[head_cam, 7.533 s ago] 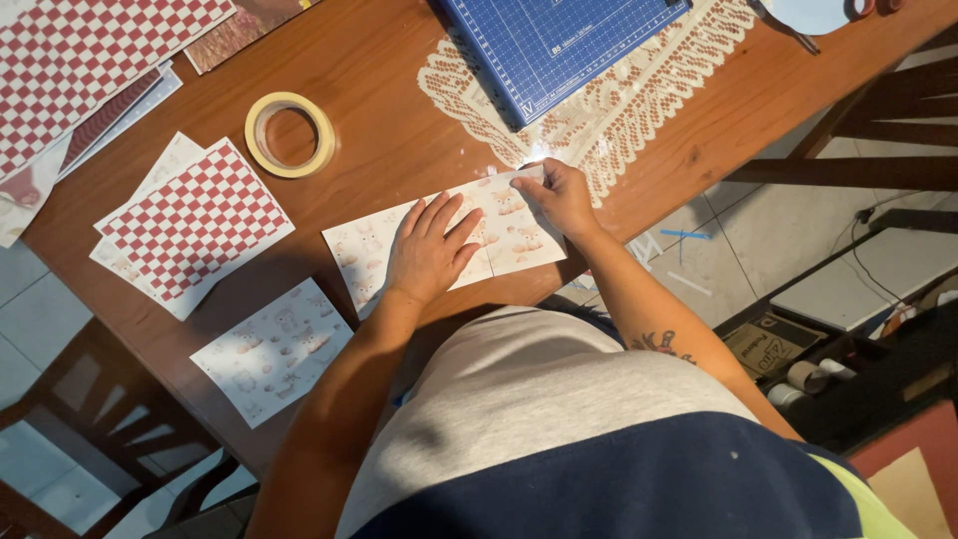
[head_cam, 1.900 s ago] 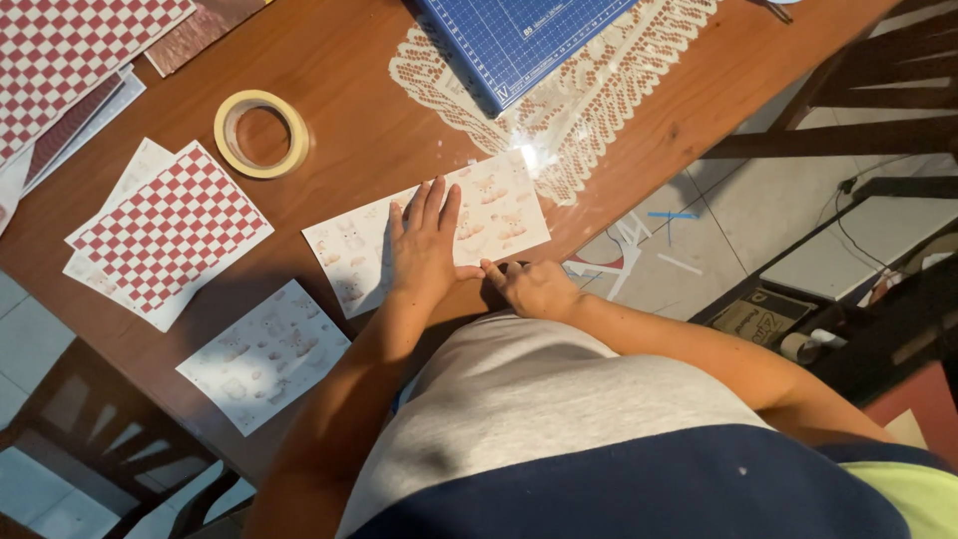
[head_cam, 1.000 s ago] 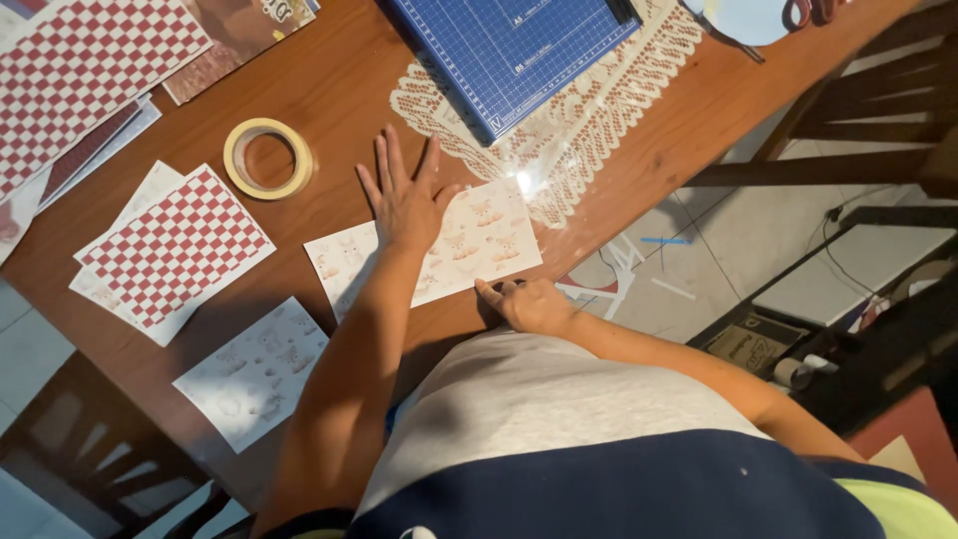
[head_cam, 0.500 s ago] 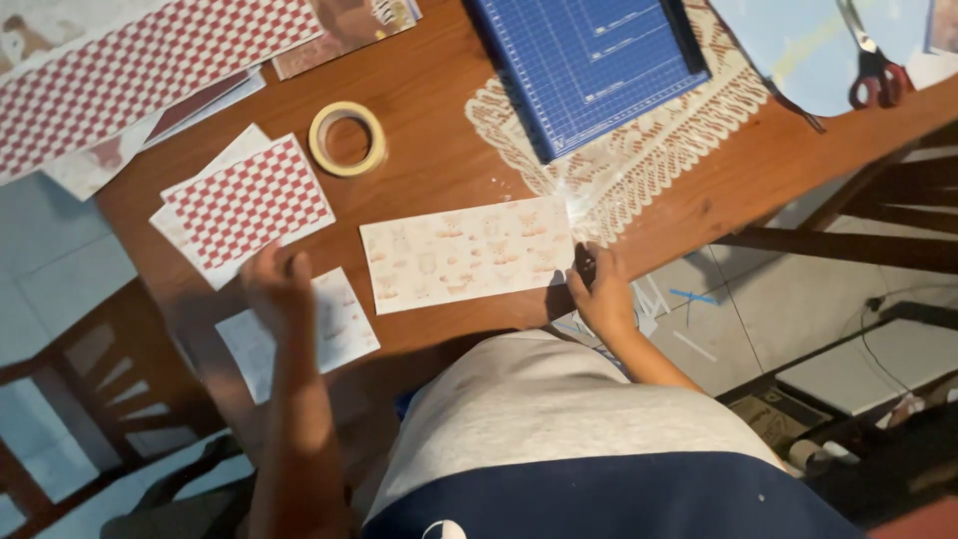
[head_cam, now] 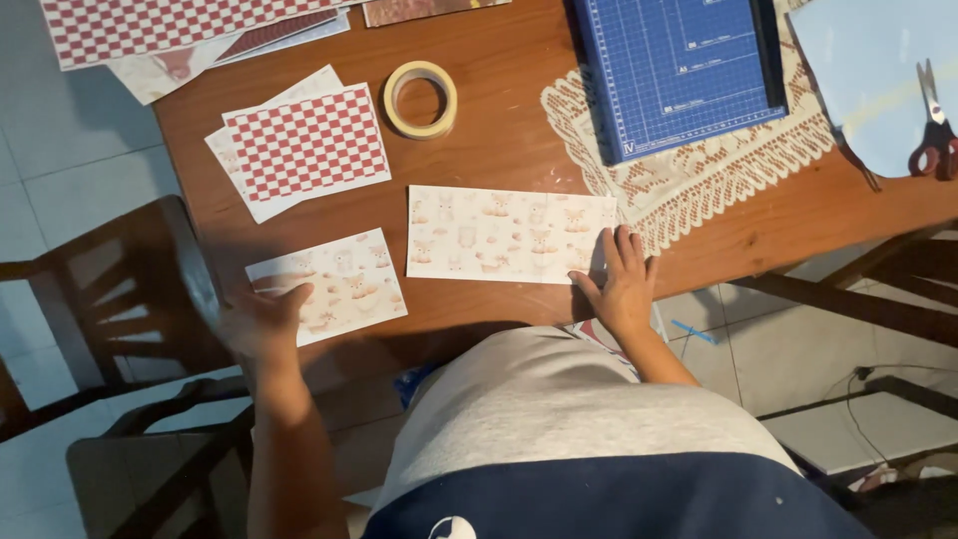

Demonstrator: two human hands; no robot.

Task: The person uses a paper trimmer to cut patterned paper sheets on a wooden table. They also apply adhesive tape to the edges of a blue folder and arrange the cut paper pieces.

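At the near edge of the wooden table (head_cam: 499,110), just below the tape roll (head_cam: 420,98): right hand (head_cam: 621,284) lies flat, fingers spread, pinning the long patterned strip (head_cam: 504,234), probably to stop it sliding. Left of the roll, blurred left hand (head_cam: 261,321) touches the smaller patterned sheet (head_cam: 329,284); finger spread unclear. Checked papers (head_cam: 304,145) beside roll. Tiled floor, dark chair (head_cam: 110,299).

Left hand (head_cam: 261,321) blurred, reaching out to the left, fingers loosely curled, forearm running down toward the torso. Right hand (head_cam: 623,282) laid flat, palm down, fingers spread and pointing away from the body, wrist bent, forearm angling back to the right side.
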